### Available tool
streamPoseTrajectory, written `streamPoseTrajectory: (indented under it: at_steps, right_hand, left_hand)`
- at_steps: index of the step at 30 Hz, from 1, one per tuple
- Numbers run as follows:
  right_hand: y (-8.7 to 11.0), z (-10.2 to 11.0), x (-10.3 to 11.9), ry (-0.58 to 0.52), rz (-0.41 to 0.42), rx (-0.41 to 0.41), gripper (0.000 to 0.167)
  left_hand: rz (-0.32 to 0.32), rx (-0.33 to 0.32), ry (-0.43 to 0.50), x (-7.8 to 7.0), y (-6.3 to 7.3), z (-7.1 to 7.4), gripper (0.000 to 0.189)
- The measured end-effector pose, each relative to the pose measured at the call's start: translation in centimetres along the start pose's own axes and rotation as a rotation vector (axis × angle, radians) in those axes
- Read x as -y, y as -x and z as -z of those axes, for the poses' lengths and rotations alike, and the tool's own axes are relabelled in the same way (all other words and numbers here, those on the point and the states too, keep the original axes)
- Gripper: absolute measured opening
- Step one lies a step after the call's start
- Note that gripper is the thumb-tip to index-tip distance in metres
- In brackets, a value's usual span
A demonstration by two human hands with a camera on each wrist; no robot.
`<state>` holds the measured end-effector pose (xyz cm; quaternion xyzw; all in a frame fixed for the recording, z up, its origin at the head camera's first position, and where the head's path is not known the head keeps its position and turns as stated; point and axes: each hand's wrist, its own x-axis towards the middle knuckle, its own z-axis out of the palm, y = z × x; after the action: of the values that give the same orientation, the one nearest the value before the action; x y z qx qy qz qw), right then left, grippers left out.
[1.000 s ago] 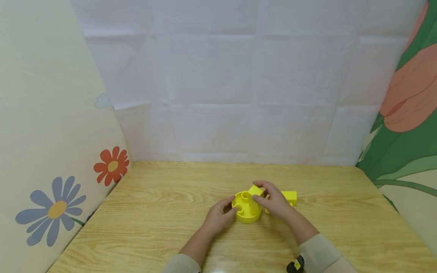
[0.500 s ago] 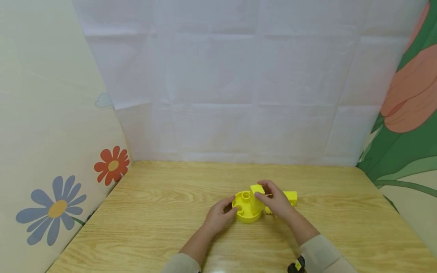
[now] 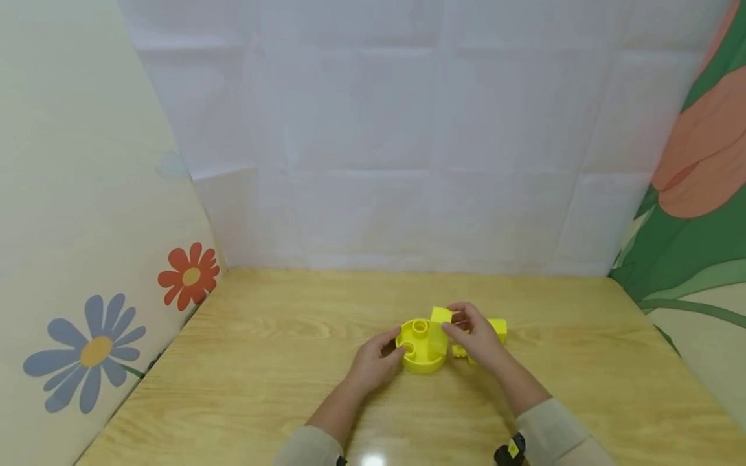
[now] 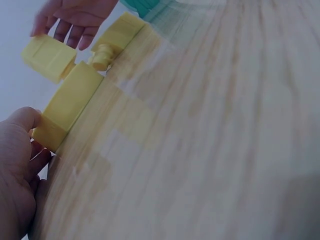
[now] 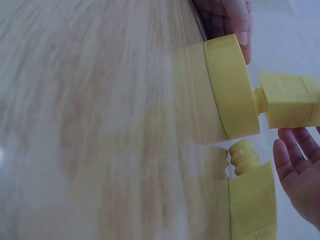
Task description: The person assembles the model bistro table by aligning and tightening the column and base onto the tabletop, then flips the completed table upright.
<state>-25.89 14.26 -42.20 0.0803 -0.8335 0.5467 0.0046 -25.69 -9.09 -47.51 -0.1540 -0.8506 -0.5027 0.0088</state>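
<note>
A round yellow plastic base [image 3: 422,367] with a raised rim and threaded sockets lies on the table, open side up. My left hand [image 3: 373,362] pinches its left rim between thumb and fingers. At the right of the base stands a square yellow leg [image 3: 441,315], upright over a socket. My right hand [image 3: 476,336] holds this leg from the right, its thumb on the near side. Part of the leg's threaded neck [image 5: 260,101] shows between leg and base in the right wrist view. A second yellow leg [image 5: 252,205] lies beside the base, its threaded end exposed.
The wood-grain tabletop [image 3: 280,388] runs back to a creased white sheet [image 3: 361,129]. Flower-printed panels stand on both sides, with a blue flower [image 3: 96,351] at left and a pink tulip [image 3: 693,162] at right.
The held leg has turned, one corner facing differently than a second ago, and the right fingers have shifted around it. The left hand keeps its hold on the base. The head view has tilted slightly.
</note>
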Motion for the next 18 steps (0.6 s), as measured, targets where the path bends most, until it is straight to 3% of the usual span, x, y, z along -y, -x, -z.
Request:
streamPoseTrajectory:
  at_steps: [5, 11, 18]
  right_hand:
    - [0.10, 0.19, -0.05, -0.041, 0.000, 0.017, 0.039]
    - [0.34, 0.46, -0.13, 0.005, 0.012, 0.058, 0.055]
    - [0.64, 0.62, -0.08, 0.028, 0.013, 0.092, 0.054]
  left_hand:
    - [0.000, 0.002, -0.019, 0.07, -0.14, 0.04, 0.049]
    - [0.008, 0.006, -0.010, 0.23, -0.26, 0.04, 0.050]
    - [-0.016, 0.003, -0.018, 0.27, -0.21, 0.02, 0.050]
